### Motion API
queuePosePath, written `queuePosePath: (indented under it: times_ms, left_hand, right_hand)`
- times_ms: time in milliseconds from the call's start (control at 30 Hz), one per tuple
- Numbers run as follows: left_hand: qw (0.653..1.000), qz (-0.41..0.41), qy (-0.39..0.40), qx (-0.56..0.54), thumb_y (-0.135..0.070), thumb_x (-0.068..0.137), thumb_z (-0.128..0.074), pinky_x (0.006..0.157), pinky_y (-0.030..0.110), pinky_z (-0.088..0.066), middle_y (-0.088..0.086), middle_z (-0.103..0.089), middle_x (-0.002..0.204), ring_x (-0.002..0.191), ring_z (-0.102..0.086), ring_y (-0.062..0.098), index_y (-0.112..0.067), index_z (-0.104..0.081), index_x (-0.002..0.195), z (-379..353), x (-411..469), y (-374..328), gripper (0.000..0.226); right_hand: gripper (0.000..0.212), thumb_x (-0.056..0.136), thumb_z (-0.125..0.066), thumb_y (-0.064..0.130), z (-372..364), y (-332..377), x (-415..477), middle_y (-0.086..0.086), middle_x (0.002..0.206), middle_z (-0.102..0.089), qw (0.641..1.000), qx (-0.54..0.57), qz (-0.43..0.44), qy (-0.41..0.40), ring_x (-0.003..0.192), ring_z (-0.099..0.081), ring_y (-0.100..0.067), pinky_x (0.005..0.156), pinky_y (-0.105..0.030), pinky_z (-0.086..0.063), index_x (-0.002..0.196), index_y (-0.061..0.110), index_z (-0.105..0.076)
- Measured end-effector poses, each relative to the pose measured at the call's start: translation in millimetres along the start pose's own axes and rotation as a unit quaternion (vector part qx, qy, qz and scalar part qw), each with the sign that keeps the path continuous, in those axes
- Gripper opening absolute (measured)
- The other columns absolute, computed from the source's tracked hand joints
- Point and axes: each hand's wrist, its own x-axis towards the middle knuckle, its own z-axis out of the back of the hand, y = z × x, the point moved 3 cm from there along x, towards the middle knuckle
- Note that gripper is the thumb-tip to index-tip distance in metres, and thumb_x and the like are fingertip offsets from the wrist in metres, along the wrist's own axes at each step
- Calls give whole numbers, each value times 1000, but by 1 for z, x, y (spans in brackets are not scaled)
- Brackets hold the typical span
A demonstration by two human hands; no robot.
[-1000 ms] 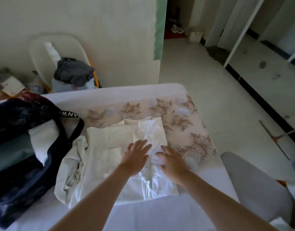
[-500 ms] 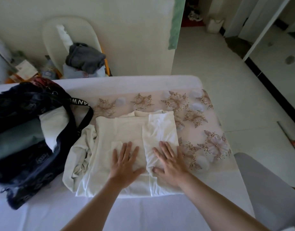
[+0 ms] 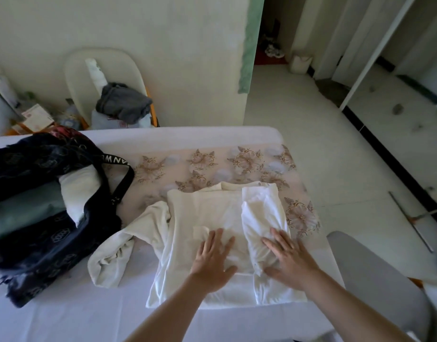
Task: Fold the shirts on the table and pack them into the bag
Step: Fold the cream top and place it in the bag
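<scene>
While both hands (image 3: 252, 262) press flat, shirt (image 3: 207, 213) lies half-folded.

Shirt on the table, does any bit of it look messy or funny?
Yes. The shirt has one sleeve lying bunched and crumpled beside the bag, sticking out, while its other side is folded over neatly. The left hand and right hand lie flat on the shirt.

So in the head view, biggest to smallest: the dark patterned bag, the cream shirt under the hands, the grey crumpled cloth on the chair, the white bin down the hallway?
1. Dark patterned bag and cream shirt: about equal; the frame crops the bag.
2. Grey crumpled cloth.
3. White bin, though it is farthest away.
</scene>
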Motion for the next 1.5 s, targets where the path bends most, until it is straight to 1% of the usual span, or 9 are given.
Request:
queuePosePath:
  times_ms: [333, 567, 833, 933, 1067, 1200, 1300, 1400, 1500]
  left_hand:
    - [995, 97, -3, -33, -41, 99, -42, 121, 39, -15, 0, -12, 164, 150, -9, 20, -26, -19, 156, 40, -63, 77, 63]
    - [955, 191, -227, 6, -10, 72, -72, 87, 44, -51, 5, -56, 119, 108, -51, 29, -13, -58, 124, 99, -98, 161, 54]
    - [974, 162, -154, 43, -33, 83, -67, 94, 32, -39, -5, -60, 115, 112, -49, 21, -29, -56, 128, 116, -111, 232, 47]
    - [980, 138, -143, -2, -29, 90, -60, 100, 30, -37, -5, -55, 121, 119, -45, 19, -29, -52, 131, 125, -109, 244, 42]
    - [981, 122, -103, -109, -27, 87, -61, 86, 33, -44, 2, -60, 115, 110, -55, 25, -25, -46, 133, 135, -114, 256, 49]
    - [980, 128, -83, -129, -27, 91, -51, 64, 29, -37, -2, -63, 93, 92, -61, 24, -24, -57, 98, 150, -116, 266, 10]
    - [978, 124, -118, -121, -27, 99, -44, 65, 29, -40, -2, -63, 97, 90, -61, 24, -22, -59, 103, 175, -117, 279, 17]
    - [972, 80, -170, -144, -22, 101, -42, 66, 36, -50, -1, -60, 97, 85, -60, 24, -20, -61, 107, 208, -114, 287, 20]
    - [956, 16, -224, -187, -15, 97, -47, 65, 40, -52, -2, -60, 100, 84, -60, 22, -21, -67, 108, 235, -107, 279, 23]
  right_hand:
    - [71, 96, -46, 46, 25, 122, 19, -1, 167, 8, 993, 29, 111, 35, 154, -1, -20, 120, -45, -17, 158, 32, -12]
    - [59, 95, -55, 33, 69, 237, 57, 1, 157, -34, 978, 130, 152, -66, 140, -38, -22, 113, -37, -33, 150, 25, -36]
    - [66, 86, -66, 23, 85, 358, 112, -3, 137, -51, 968, 21, 201, -147, 125, -49, -28, 101, -40, -40, 147, 22, -41]
    - [33, 89, -62, 20, 91, 378, 125, -3, 122, -60, 978, -57, 147, -134, 121, -54, -26, 101, -36, -35, 122, 20, -58]
    - [11, 90, -56, 19, 119, 375, 117, 3, 99, -66, 950, 223, 79, -203, 91, -61, -21, 77, -32, -44, 95, 21, -66]
    - [13, 86, -54, 11, 144, 357, 99, 10, 81, -64, 890, 367, 4, -270, 77, -58, -12, 67, -30, -42, 84, 22, -60]
    - [15, 86, -62, 19, 151, 348, 97, 3, 103, -66, 946, 231, -3, -226, 98, -61, -21, 79, -31, -45, 100, 22, -64]
    - [73, 82, -73, 31, 159, 366, 90, 8, 146, -44, 956, 210, 83, -188, 131, -42, -11, 108, -30, -36, 147, 33, -37]
    - [67, 79, -71, 40, 173, 394, 84, 19, 130, -56, 934, 317, 80, -143, 114, -55, -2, 93, -22, -45, 140, 44, -44]
